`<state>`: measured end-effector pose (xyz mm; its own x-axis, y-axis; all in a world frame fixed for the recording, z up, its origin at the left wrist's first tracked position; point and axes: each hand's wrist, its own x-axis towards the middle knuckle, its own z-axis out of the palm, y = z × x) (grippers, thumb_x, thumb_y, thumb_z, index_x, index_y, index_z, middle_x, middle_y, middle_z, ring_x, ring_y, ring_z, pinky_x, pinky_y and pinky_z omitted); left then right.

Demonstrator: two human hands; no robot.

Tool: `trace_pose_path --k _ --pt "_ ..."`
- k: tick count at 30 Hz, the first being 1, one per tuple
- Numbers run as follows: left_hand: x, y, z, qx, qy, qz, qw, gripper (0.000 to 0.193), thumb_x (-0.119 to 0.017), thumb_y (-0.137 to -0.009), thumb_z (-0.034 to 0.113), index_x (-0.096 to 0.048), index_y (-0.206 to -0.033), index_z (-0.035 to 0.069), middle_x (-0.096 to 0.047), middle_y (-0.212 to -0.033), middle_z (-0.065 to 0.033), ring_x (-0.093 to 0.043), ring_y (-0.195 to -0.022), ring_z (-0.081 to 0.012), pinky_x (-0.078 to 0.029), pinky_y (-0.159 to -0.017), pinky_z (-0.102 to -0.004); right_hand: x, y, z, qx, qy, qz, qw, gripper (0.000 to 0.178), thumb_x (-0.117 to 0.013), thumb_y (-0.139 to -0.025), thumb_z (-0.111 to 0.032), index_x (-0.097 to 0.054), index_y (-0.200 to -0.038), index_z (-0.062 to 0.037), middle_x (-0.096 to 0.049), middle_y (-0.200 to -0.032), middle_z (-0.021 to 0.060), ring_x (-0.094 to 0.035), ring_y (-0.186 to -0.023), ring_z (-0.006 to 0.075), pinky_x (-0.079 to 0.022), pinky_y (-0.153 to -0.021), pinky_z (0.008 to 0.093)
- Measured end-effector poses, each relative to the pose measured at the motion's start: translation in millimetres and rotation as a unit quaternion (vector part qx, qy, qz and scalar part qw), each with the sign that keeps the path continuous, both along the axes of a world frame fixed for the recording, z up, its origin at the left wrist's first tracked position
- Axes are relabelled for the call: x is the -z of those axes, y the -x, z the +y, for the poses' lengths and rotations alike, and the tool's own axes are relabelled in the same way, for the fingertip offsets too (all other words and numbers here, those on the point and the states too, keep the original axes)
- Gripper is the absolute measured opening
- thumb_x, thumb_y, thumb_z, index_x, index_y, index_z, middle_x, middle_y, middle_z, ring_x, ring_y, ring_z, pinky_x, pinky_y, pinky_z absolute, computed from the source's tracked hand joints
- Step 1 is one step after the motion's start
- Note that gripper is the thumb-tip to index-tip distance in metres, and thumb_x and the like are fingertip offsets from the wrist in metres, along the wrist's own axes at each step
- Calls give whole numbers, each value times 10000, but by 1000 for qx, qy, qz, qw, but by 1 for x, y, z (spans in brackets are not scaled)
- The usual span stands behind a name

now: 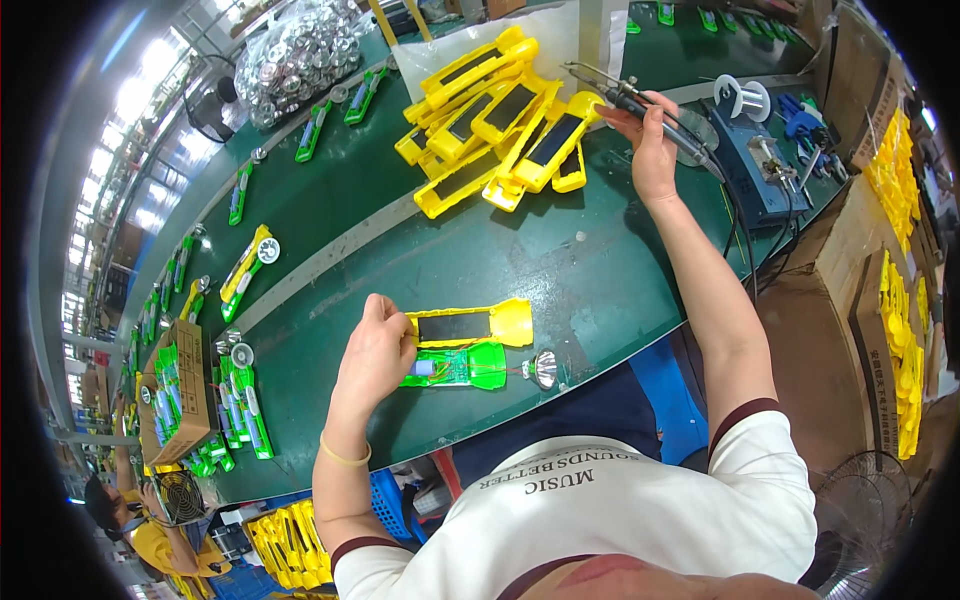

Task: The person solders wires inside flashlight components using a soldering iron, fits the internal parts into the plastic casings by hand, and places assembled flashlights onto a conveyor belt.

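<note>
In front of me a yellow plastic shell (512,322) with a dark panel lies against an open green shell (488,366) that holds a circuit board and wires. A round silver reflector (544,369) sits at its right end, joined by thin wires. My left hand (374,348) is closed in a pinch at the left ends of both shells; its fingertips hide what they hold. Farther off to the right, my raised right hand (652,150) holds a soldering iron (628,100) with a thin metal feed tube, beside a pile of yellow shells (490,120).
A blue solder feeder (755,165) with a wire spool (742,99) stands at the right, cables hanging from it. Green assemblies (240,405) and a cardboard box (178,400) are at the left. A bag of reflectors (300,62) lies at the back. A fan (868,515) stands lower right.
</note>
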<state>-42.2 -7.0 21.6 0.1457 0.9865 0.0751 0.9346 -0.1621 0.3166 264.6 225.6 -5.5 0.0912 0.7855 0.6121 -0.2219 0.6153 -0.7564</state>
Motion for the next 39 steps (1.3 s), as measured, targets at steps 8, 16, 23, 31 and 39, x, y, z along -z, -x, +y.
trace_pose_path --k 8,16,23,31,39 --pt "-3 -2 -3 8 18 27 999 63 -592 -706 21 -582 -757 -16 -475 -896 -136 -539 -769 -287 -465 -689 -352 -11 -26 -77 -44 -34 159 986 262 -348 -956 -289 -350 -1127 -90 -541 -1042 158 -598 -905 281 -509 -748 391" --pt "-39 -111 121 164 -230 2 959 166 -642 -752 188 -568 -815 53 -542 -846 -109 -577 -731 -299 -485 -615 -364 35 -49 -152 34 89 195 976 297 -349 -950 -324 -365 -1096 -67 -553 -972 131 -584 -840 227 -496 -677 331" --pt "-27 -152 201 60 -120 158 978 208 -582 -739 203 -555 -849 29 -621 -768 -167 -612 -712 -318 -493 -635 -414 42 -48 -153 48 107 229 966 305 -332 -951 -357 -377 -1116 -105 -555 -959 111 -573 -837 212 -499 -624 333" --pt "-24 -92 140 206 -447 52 869 140 -635 -701 63 -583 -829 86 -574 -648 -53 -576 -581 -216 -466 -512 -320 44 -57 -156 27 81 260 962 289 -330 -953 -338 -372 -1114 -101 -563 -936 115 -576 -844 218 -490 -636 338" --pt "-1 -12 76 52 -31 -86 994 232 -711 -692 185 -576 -835 62 -513 -825 -79 -537 -657 -222 -448 -586 -306 44 -48 -153 41 107 215 970 341 -353 -942 -379 -348 -1116 -86 -473 -1053 122 -587 -835 239 -497 -623 331"
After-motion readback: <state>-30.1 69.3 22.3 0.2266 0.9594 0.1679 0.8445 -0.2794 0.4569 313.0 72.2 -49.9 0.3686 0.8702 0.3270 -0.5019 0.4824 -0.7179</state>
